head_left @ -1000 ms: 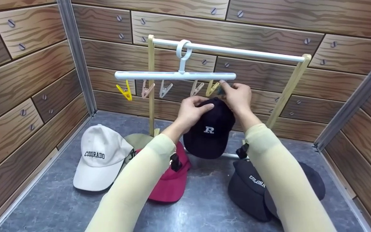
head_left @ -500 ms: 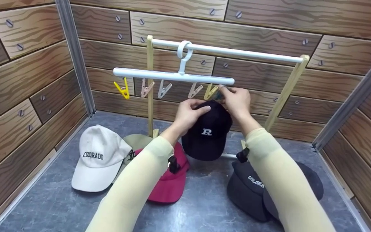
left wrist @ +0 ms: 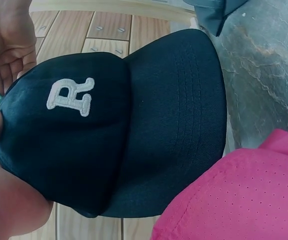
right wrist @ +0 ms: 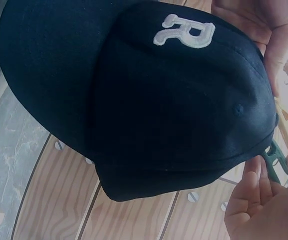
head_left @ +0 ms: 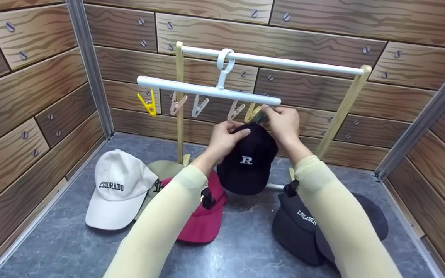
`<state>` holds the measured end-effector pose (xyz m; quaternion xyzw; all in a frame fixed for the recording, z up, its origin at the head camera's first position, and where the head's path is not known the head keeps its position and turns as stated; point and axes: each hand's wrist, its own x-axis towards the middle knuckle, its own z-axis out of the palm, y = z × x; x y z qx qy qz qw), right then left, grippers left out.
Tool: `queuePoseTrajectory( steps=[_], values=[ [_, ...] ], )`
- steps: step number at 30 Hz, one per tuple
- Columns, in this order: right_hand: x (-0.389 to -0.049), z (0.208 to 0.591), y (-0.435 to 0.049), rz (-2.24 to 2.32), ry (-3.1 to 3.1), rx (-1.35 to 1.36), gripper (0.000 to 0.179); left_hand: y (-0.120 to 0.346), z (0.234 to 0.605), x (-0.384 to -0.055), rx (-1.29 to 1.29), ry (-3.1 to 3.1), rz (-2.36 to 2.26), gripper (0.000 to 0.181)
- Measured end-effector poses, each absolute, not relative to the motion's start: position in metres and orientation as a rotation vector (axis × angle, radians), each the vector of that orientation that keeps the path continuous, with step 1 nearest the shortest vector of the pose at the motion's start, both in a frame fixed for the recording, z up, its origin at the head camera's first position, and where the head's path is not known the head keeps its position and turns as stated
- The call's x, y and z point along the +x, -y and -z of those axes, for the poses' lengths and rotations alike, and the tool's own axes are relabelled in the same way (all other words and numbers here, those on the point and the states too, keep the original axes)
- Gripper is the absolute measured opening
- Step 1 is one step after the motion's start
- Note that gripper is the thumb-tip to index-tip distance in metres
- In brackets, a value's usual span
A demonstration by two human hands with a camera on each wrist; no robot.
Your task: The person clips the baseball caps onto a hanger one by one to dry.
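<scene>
A black baseball cap (head_left: 249, 175) with a white R hangs brim down below the white hanger (head_left: 207, 90). My left hand (head_left: 221, 142) grips its crown from the left, thumb over the front. Up at the hanger's right end, my right hand (head_left: 284, 124) pinches a green clothespin (right wrist: 273, 160) between thumb and fingers. In the right wrist view the clothespin's tip is right at the top edge of the cap. Beside it hangs a yellowish clothespin (head_left: 252, 113). The left wrist view shows the cap's R (left wrist: 71, 97) and brim from close up.
The hanger hooks over the white rail (head_left: 296, 63) of a wooden-post rack. Other clothespins, including a yellow one (head_left: 149, 103), dangle from it. On the grey floor lie a white cap (head_left: 116, 185), a red cap (head_left: 203, 224), an olive cap (head_left: 164, 166) and dark caps (head_left: 294, 227).
The hanger's right end has dipped and its left end has risen. Both hands and the black cap have come down slightly, and the green clothespin has moved down toward the crown.
</scene>
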<state>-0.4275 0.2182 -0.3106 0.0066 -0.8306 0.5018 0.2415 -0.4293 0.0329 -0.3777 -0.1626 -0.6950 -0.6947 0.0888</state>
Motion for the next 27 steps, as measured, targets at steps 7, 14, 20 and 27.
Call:
queuePoseTrajectory(
  steps=[7,14,20,27],
  values=[
    [-0.4277,0.3129,-0.2171,-1.244,2.262,0.019,0.042,-0.0294,0.3799,-0.4302,-0.498,2.073,2.045,0.026],
    [-0.4263,0.3135,-0.2135,-1.238,2.251,0.014,0.048,-0.0265,0.3805,-0.4297,-0.437,2.100,2.040,0.022],
    [-0.4248,0.3147,-0.2126,-1.235,2.257,0.007,0.052,-0.0266,0.3819,-0.4315,-0.427,2.087,2.057,0.024],
    [-0.4247,0.3169,-0.2104,-1.338,2.250,0.015,0.045,-0.0258,0.3850,-0.4331,-0.456,2.050,2.079,0.025]
  ],
)
